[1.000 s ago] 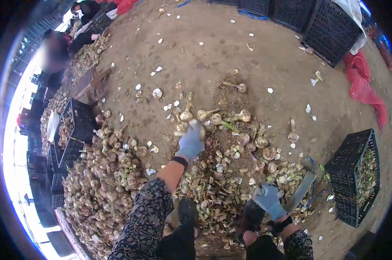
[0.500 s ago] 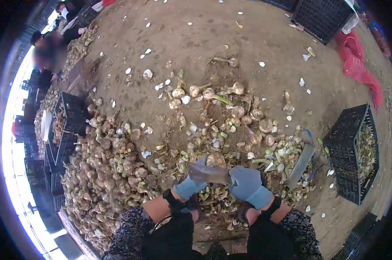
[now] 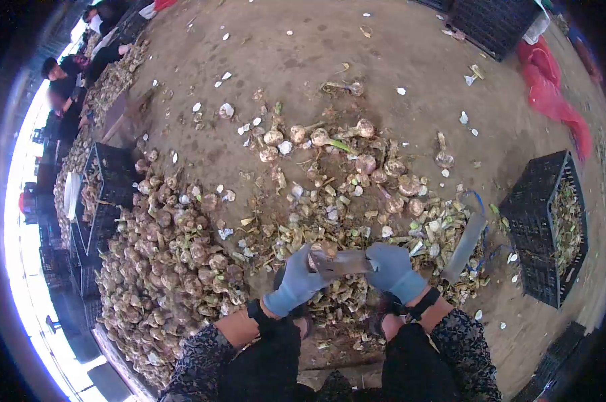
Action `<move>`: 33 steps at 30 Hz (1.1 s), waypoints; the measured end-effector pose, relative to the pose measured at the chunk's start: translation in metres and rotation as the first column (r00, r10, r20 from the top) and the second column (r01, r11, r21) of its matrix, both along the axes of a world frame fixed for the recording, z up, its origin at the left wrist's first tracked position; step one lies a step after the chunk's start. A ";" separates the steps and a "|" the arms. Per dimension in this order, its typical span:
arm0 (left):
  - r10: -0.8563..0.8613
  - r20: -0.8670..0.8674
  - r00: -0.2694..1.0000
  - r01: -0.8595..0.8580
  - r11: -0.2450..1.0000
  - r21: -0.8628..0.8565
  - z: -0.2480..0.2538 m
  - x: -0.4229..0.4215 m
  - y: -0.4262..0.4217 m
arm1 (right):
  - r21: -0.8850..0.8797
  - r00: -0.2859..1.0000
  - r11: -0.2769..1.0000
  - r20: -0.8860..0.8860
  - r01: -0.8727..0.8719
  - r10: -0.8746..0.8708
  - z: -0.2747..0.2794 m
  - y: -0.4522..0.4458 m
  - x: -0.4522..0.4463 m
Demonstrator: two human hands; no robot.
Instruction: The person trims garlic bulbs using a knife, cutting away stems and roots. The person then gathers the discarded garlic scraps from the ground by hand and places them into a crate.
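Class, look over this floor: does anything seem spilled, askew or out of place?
Trimmings lie strewn on the floor, although the black crate on the right holds similar scraps. Its apparent tilt may just be lens distortion.

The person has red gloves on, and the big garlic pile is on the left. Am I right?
Almost! The gloves aren't red: the head view shows they're light blue. The big garlic pile is on the left, just as you said.

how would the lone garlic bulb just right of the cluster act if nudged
The lone garlic bulb looks round, so it would probably roll; its attached stalk may make it pivot rather than run straight. Its skin might shed, as pale flakes lie nearby.
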State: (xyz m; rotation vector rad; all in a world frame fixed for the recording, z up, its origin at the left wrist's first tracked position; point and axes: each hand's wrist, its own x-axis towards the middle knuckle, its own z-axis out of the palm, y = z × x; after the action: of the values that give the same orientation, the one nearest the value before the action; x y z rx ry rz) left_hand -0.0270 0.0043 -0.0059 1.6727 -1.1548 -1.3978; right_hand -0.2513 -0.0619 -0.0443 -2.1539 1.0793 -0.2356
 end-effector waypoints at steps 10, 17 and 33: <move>-0.048 0.028 0.998 0.054 0.964 -0.262 0.064 0.007 -0.007 | 0.109 0.902 0.978 -0.416 0.175 -0.115 -0.009 -0.023 -0.042; -0.294 0.407 0.865 0.346 0.936 -0.060 0.031 -0.004 -0.023 | 0.098 0.988 0.984 -0.043 0.151 -0.148 0.032 -0.023 -0.013; -0.819 0.535 0.208 0.762 0.479 0.436 0.070 0.072 -0.022 | 0.199 0.895 0.954 -0.430 0.226 -0.122 -0.009 -0.028 -0.076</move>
State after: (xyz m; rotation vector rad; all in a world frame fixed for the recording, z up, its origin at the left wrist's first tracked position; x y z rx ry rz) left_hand 0.0450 -0.0174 0.0638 1.7484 -2.7941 -1.3206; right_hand -0.3268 -0.0896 -0.0537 -1.9263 1.4621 0.2783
